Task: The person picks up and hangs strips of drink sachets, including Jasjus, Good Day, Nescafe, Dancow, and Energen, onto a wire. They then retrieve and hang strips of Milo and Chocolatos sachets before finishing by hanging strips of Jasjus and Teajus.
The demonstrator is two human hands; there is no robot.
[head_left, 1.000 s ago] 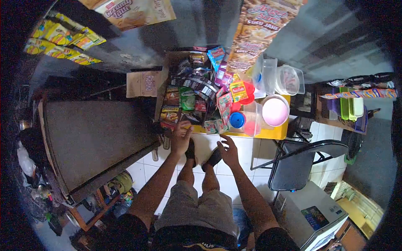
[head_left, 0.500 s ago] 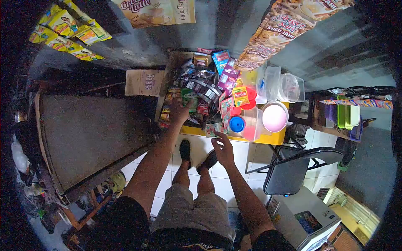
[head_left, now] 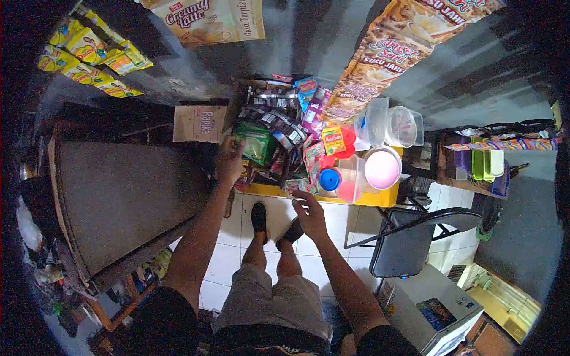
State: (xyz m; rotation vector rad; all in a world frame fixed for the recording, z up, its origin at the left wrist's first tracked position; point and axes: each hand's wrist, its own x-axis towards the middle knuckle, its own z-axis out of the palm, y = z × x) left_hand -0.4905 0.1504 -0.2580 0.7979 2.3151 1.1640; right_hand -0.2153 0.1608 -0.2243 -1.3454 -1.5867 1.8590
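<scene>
My left hand [head_left: 230,164] grips the left edge of a green sachet [head_left: 255,148] over the box of sachets. Its fingertips are partly hidden. Dark strips of sachets [head_left: 279,123] lie behind and beside the green one, with a purple sachet strip [head_left: 316,110] to their right. My right hand [head_left: 310,215] is held in front of the yellow table edge [head_left: 267,190], fingers loosely bent and apart, with nothing in it. Just beyond its fingertips lies a small pale green sachet [head_left: 295,186]. A yellow sachet [head_left: 333,140] rests by the red lids.
Clear plastic tubs [head_left: 404,126], a pink-topped container [head_left: 382,168] and a blue lid [head_left: 329,179] crowd the table's right side. Sachet strips [head_left: 386,56] hang above. A black folding chair [head_left: 404,246] stands at right, a large brown panel [head_left: 130,196] at left.
My left hand has moved left, drawing the green sachet with it, and more of the sachet shows. My right hand stays near the table edge. The view has shifted slightly.
</scene>
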